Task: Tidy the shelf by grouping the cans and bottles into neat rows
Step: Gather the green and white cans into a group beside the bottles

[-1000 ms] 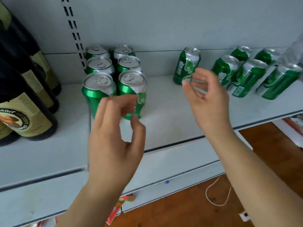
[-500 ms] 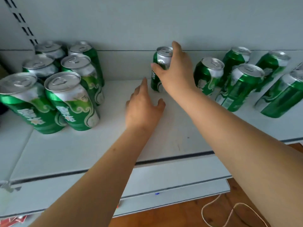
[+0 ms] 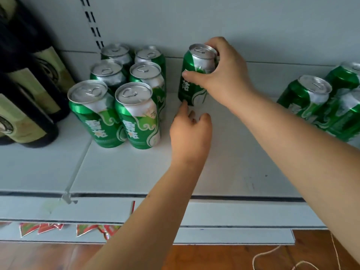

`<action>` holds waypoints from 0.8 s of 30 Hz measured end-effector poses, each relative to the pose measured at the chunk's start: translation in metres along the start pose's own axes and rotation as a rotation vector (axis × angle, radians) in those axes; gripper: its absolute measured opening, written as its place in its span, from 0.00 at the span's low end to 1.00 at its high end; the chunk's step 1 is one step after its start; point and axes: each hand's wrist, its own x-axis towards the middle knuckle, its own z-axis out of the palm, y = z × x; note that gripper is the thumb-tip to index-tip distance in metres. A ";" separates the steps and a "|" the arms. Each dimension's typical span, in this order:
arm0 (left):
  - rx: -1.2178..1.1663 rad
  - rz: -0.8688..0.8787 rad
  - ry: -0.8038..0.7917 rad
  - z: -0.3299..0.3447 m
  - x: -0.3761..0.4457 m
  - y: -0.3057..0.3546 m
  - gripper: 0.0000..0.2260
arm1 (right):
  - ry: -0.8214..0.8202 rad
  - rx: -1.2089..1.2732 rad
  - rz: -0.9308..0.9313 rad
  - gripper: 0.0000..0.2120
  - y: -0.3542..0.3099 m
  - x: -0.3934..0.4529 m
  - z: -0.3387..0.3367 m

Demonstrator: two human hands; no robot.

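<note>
My right hand point(image 3: 222, 75) is shut around the upper part of a green can point(image 3: 191, 82), which stands upright at the back of the white shelf point(image 3: 136, 172), just right of the grouped cans. My left hand point(image 3: 190, 133) lies open below that can, its fingertips touching the can's base. Several green cans point(image 3: 134, 115) stand in two neat rows at the left centre. More green cans point(image 3: 305, 100) sit loosely at the far right. Dark bottles point(image 3: 25, 106) with pale labels stand at the far left.
The grey back wall carries a slotted upright point(image 3: 91, 22). Red and green packets point(image 3: 41, 228) show on the level below the shelf's front edge. A white cord point(image 3: 276, 254) lies on the wooden floor at the bottom right.
My right hand has carried the can leftward, from beside the loose cans to near the grouped rows. My left hand followed and now touches the can's base.
</note>
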 end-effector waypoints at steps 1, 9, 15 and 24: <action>-0.059 -0.045 -0.003 -0.002 -0.001 -0.001 0.24 | -0.024 -0.011 0.000 0.32 -0.003 0.001 0.006; -0.299 -0.162 -0.108 -0.013 0.002 -0.001 0.30 | -0.187 -0.112 0.000 0.37 -0.015 0.009 0.014; -0.183 -0.031 -0.112 0.003 -0.004 0.003 0.25 | -0.177 -0.053 0.111 0.29 -0.005 -0.009 -0.024; 0.134 0.275 -0.338 0.078 -0.035 -0.001 0.26 | 0.221 -0.411 0.015 0.16 0.035 -0.058 -0.138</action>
